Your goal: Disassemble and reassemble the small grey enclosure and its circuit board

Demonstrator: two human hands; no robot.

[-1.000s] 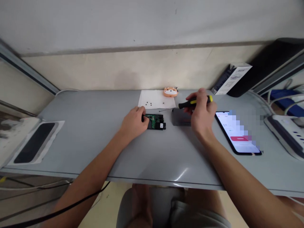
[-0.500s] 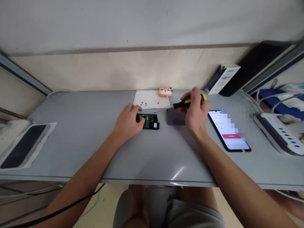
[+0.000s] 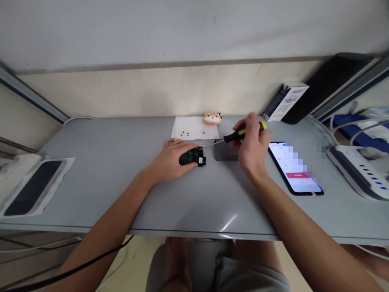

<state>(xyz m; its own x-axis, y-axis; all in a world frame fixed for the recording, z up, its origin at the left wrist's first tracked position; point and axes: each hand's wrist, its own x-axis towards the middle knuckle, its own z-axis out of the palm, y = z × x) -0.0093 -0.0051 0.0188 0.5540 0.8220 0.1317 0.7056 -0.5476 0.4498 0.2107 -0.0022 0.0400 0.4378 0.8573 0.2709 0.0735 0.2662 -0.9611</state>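
A small green and black circuit board (image 3: 194,155) lies on the grey desk. My left hand (image 3: 170,159) is closed around its left part, the thumb along the near edge and the fingers along the far edge. A black and yellow screwdriver (image 3: 232,136) is gripped in my right hand (image 3: 253,144); it slants down to the left, its thin tip at the board's upper right corner. Under the screwdriver and beside my right hand sits a dark grey flat case (image 3: 225,152). Several tiny black screws (image 3: 183,133) rest on a white paper (image 3: 196,127) behind the board.
An orange animal-faced case (image 3: 212,118) sits at the paper's far edge. To the right are a lit phone (image 3: 296,170), a power strip (image 3: 358,172) and a white and dark box (image 3: 285,101). On the left lies a dark phone-shaped thing (image 3: 33,187).
My left hand has shifted right and now wraps more of the board with straighter fingers. The screwdriver tip has moved slightly right and down onto the board's corner.
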